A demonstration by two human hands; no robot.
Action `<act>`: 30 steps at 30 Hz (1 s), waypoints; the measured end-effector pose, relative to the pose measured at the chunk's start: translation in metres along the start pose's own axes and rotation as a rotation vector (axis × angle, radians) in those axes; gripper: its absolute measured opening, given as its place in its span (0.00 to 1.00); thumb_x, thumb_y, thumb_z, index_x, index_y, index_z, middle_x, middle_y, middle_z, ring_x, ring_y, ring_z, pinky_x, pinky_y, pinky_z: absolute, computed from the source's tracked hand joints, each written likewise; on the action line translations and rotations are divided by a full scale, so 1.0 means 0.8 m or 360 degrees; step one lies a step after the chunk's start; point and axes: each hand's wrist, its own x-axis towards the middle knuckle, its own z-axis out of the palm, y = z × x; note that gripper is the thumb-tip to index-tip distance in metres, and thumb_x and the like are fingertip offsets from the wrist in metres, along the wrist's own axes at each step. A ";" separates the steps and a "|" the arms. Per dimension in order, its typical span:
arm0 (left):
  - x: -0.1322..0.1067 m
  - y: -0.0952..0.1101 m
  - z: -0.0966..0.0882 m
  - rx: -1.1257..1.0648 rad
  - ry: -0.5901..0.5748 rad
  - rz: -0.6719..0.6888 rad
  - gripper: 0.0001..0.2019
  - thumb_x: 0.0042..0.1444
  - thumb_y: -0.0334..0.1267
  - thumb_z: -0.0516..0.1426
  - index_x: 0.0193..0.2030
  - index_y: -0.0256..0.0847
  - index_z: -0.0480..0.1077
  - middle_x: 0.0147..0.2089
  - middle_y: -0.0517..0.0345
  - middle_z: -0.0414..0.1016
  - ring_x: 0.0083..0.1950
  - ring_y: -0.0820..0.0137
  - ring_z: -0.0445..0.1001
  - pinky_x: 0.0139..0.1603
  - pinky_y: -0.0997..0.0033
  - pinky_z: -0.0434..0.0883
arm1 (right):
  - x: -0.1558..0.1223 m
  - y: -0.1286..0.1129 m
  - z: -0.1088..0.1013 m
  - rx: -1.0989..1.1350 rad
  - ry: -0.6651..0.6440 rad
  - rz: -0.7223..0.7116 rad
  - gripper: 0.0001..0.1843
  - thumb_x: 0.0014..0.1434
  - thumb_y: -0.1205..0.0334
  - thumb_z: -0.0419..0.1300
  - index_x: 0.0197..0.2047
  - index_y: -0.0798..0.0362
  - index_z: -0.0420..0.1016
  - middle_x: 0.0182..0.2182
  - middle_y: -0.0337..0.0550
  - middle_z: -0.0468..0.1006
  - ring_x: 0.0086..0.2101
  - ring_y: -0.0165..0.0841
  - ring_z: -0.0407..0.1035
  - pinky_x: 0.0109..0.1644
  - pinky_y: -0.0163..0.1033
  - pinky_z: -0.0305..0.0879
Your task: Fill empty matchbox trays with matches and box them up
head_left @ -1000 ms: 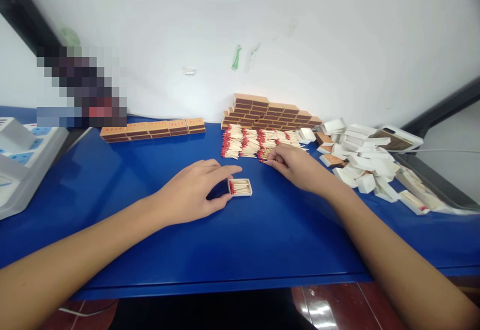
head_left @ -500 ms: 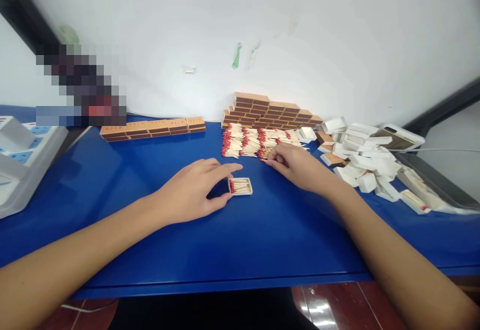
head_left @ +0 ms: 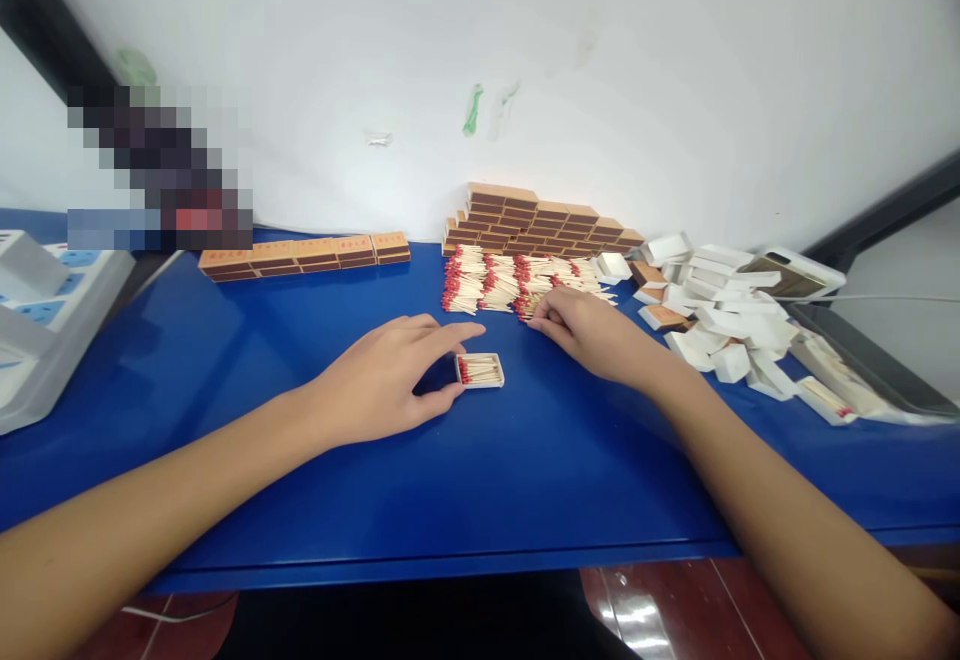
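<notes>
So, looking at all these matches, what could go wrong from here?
The left hand is right at the end of the small white tray, so a jolt might spill its matches. The right hand is at the front of the match pile; a careless brush could scatter it. Behind, the stacked matchboxes rise in uneven steps, so a knock might topple some.

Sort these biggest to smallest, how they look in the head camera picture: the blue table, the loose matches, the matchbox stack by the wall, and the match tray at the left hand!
1. Blue table
2. Loose matches and matchbox stack: too alike to rank
3. Match tray
</notes>
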 end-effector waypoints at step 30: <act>0.000 -0.001 0.002 -0.0041 0.0047 0.0034 0.32 0.68 0.39 0.62 0.76 0.46 0.59 0.58 0.54 0.83 0.60 0.58 0.79 0.60 0.53 0.76 | -0.026 -0.088 0.010 0.0378 -0.0146 -0.0418 0.07 0.77 0.60 0.58 0.44 0.50 0.72 0.40 0.43 0.76 0.36 0.34 0.71 0.40 0.40 0.64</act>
